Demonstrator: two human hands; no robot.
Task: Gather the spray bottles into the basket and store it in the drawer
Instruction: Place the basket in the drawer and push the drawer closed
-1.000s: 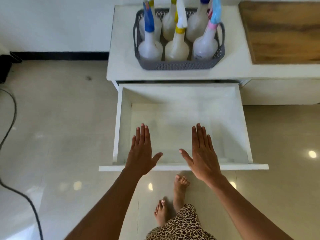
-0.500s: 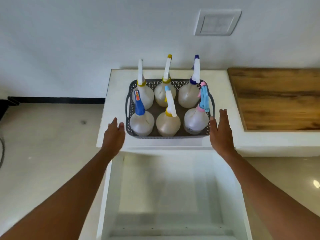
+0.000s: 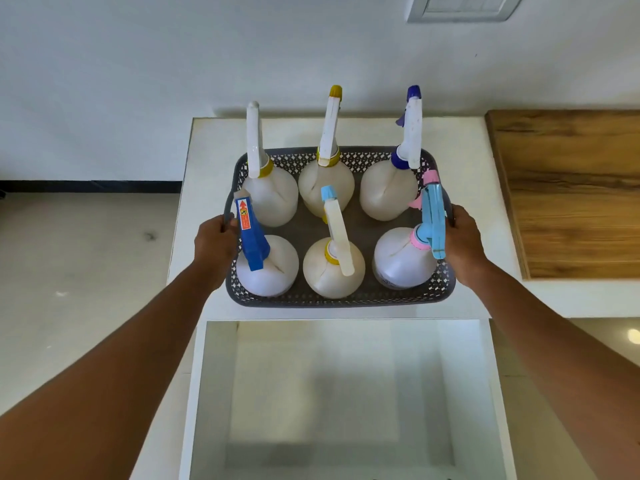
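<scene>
A grey perforated basket sits on the white cabinet top, holding several round translucent spray bottles upright. The front row has a blue-headed bottle, a yellow-collared one and a pink-and-light-blue one. My left hand is closed around the basket's left handle. My right hand grips the right handle. Below the cabinet's front edge the white drawer stands pulled out, with nothing inside.
A wooden board lies on the counter to the right of the basket. A white wall with a vent plate rises behind the cabinet. Pale tiled floor spreads to the left.
My hands rose from the drawer's front to the basket, then closed on its two side handles. The view tilted up toward the cabinet top.
</scene>
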